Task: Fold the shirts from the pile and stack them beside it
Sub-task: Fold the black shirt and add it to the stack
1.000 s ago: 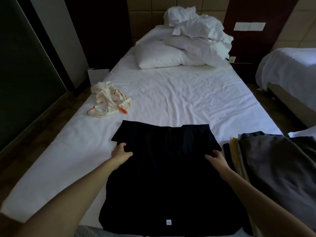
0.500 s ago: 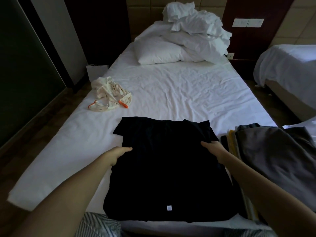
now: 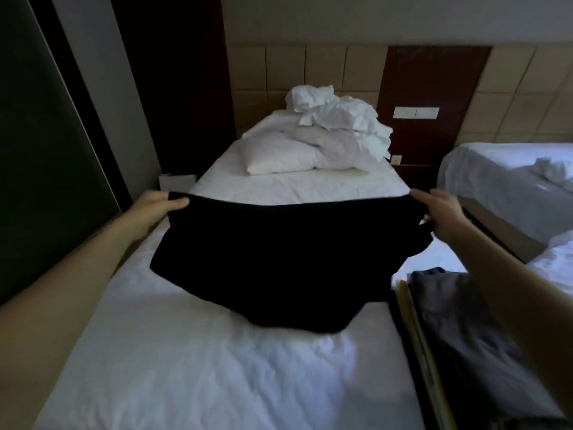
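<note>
Left hand: the left hand (image 3: 158,206) grips the top left corner of the black shirt (image 3: 285,259), with the thumb lying along the near side of the hem and the fingers curled behind the cloth.
Right hand: the right hand (image 3: 440,212) is blurred, but its fingers are bent over the top right corner of the shirt and pinch it.
Black shirt: it is held up in the air between the two hands above the bed (image 3: 217,367). Its top edge is stretched almost level and sags a little in the middle. The rest hangs down in a folded, rounded shape. Its lowest part comes down to the sheet, and whether it touches the sheet cannot be told.
Pile of clothes: the pile (image 3: 465,330) lies on the right side of the bed, just beside the hanging shirt. A grey garment is on top, and yellow edges show along its left side.
Bed: it has a white, wrinkled sheet. A pillow (image 3: 279,158) lies at the far end, with crumpled white bedding (image 3: 338,119) heaped on and behind it.
Surroundings: a second bed (image 3: 502,193) with white covers stands to the right. A pale switch plate (image 3: 416,112) sits on the dark wall panel between the two beds.
</note>
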Available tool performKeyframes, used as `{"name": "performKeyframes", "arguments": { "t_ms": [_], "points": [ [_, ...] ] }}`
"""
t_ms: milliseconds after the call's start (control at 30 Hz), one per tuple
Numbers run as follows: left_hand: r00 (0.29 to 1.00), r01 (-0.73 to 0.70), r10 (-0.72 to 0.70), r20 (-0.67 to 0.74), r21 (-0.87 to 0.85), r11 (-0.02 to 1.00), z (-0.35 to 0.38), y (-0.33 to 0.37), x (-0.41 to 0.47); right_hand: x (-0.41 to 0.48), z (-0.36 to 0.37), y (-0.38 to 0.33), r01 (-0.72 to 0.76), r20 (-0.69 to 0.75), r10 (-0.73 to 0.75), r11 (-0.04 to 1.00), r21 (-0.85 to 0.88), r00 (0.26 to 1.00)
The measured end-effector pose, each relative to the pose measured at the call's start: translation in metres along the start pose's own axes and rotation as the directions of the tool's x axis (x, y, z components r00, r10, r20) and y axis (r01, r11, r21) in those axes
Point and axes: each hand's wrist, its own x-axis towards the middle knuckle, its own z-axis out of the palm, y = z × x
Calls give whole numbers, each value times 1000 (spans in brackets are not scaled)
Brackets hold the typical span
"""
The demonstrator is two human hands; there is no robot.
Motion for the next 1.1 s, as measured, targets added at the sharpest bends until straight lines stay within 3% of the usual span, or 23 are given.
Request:
{"name": "performKeyframes", "arguments": {
  "t_ms": [100,200,333,433,567,733,800,900,1000,1100],
  "points": [
    [994,-100,95,-58,-86,991,-7,33,2,-2,4,-39,161,-56,-160,987,15,985],
    [998,-54,51,-48,-56,997,0,45,5,8,-1,-51,34,25,-33,998,-45,999],
    [995,55,-58,-85,-33,998,-5,45,9,19,-8,-47,-74,-6,73,990,-124,997],
    [996,19,-29,-82,-120,993,-12,46,13,23,-9,-39,-64,27,64,998,-5,998],
    [996,-24,-5,-89,-320,947,-9,57,10,16,3,-50,-44,21,40,956,289,999],
    [998,47,-52,-19,-205,978,1,50,6,13,0,-24,-296,76,299,954,-49,951],
    [996,50,-66,-62,-237,970,-1,47,10,23,-7,-10,-251,76,262,959,-135,962],
    [995,64,-83,-57,-281,958,-11,41,23,22,-7,-11,-141,39,144,987,-73,989],
    [992,90,-99,-73,-109,990,-4,44,26,25,-6,-26,-34,48,32,999,28,998],
    [979,155,-130,-157,159,975,1,47,33,32,-6,-36,34,1,-34,996,-88,999]
  ]
}}
